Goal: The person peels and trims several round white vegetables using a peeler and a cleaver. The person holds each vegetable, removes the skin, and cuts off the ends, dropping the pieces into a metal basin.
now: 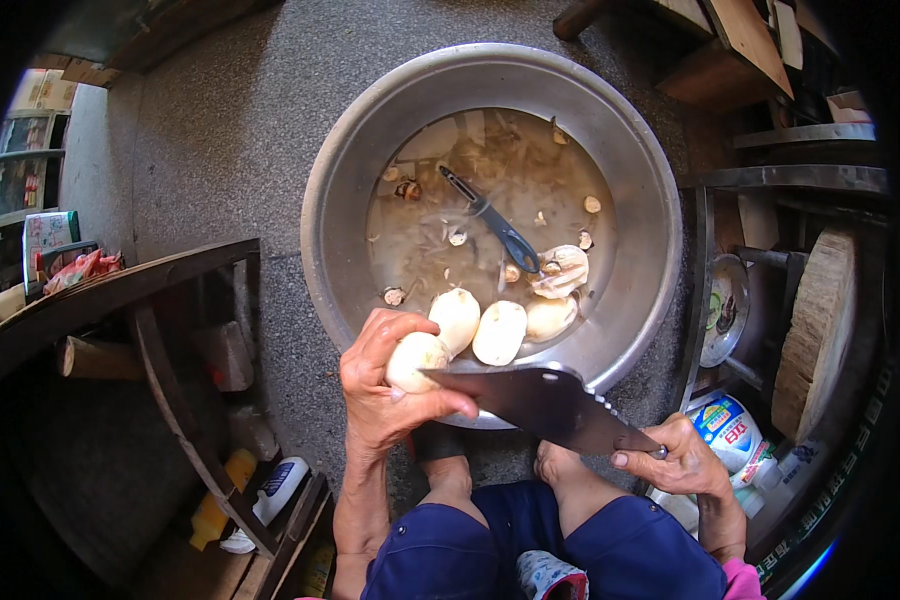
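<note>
My left hand [375, 385] is closed around a pale, peeled piece of lotus root [416, 362] at the near left rim of a large metal basin [332, 200]. A broad dark cleaver [535, 408] is gripped by its handle in my right hand [685, 458]. Its blade points left, with the tip at the held piece; from here I cannot tell whether it cuts in. Several more peeled pieces [500, 332] lie in the basin's near side. A peeler [505, 235] with a dark handle rests amid cloudy water, peelings and small cut-off ends [592, 205].
My knees [425, 550] are close to the basin's near side. A wooden rack [170, 385] with bottles [275, 490] stands on the left. To the right are a metal shelf frame [770, 178], a thick round chopping board [818, 330] and a white-and-blue jug [727, 430].
</note>
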Action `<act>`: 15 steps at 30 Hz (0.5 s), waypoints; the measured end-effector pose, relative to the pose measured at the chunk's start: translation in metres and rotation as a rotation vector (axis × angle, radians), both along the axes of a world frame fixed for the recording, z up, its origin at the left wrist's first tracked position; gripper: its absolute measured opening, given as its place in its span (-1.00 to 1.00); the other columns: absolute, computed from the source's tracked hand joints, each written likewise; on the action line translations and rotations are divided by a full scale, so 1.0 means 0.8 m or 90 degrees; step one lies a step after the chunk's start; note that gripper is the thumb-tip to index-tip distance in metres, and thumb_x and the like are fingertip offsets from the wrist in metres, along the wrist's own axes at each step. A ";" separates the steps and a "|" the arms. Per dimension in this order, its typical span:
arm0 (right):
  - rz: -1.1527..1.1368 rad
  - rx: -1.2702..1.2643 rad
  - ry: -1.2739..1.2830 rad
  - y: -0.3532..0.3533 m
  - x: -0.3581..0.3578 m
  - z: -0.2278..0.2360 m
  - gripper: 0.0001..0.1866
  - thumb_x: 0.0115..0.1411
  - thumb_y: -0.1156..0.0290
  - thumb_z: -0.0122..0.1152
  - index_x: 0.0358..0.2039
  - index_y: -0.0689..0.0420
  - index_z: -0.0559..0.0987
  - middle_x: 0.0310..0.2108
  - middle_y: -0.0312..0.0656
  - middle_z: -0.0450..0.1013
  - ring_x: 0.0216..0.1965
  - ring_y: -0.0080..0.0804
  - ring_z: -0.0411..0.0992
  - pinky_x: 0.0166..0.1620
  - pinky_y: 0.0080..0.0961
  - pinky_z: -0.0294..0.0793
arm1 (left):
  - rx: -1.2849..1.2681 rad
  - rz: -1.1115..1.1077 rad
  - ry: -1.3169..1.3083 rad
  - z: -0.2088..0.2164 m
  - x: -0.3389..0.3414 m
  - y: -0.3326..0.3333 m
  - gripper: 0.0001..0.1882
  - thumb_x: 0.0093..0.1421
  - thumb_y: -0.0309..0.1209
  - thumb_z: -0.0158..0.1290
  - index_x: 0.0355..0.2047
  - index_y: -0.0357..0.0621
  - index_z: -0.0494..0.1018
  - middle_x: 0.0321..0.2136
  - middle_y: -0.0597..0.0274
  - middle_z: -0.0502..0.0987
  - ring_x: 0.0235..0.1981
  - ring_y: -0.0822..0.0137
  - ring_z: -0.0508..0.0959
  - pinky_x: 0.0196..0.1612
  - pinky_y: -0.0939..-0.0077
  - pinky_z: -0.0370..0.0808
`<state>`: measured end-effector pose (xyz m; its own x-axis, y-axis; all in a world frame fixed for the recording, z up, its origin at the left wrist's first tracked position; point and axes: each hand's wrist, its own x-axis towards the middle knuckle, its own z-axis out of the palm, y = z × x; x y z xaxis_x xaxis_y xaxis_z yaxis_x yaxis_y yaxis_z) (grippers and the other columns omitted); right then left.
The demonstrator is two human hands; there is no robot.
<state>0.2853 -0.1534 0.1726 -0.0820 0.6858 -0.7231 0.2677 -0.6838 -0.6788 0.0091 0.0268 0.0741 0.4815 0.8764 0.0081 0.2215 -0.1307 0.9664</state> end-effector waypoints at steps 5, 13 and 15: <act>0.025 -0.018 0.003 -0.001 0.004 -0.005 -0.81 0.21 0.36 0.35 -0.26 0.22 0.68 -0.75 -0.19 0.38 -0.72 -0.63 0.29 -0.62 -0.53 0.26 | 0.031 -0.072 0.043 0.007 -0.004 0.008 -0.32 -0.46 -0.17 0.56 -0.31 -0.21 0.57 -0.39 0.18 0.59 -0.31 0.22 0.55 -0.21 0.37 0.48; -0.013 -0.013 -0.020 0.001 -0.007 0.000 -0.81 0.22 0.37 0.33 -0.24 0.23 0.69 -0.75 -0.16 0.39 -0.70 -0.67 0.29 -0.61 -0.54 0.29 | 0.103 0.044 0.050 0.002 0.005 -0.004 -0.32 -0.41 -0.13 0.56 -0.30 -0.25 0.56 -0.39 0.18 0.56 -0.33 0.28 0.54 -0.21 0.42 0.45; 0.012 -0.005 -0.001 -0.004 0.001 -0.006 -0.81 0.23 0.37 0.32 -0.24 0.23 0.69 -0.74 -0.18 0.40 -0.69 -0.68 0.29 -0.60 -0.54 0.29 | 0.082 -0.031 0.035 0.000 -0.001 0.006 -0.32 -0.40 -0.13 0.56 -0.30 -0.25 0.56 -0.38 0.17 0.57 -0.33 0.28 0.54 -0.21 0.43 0.45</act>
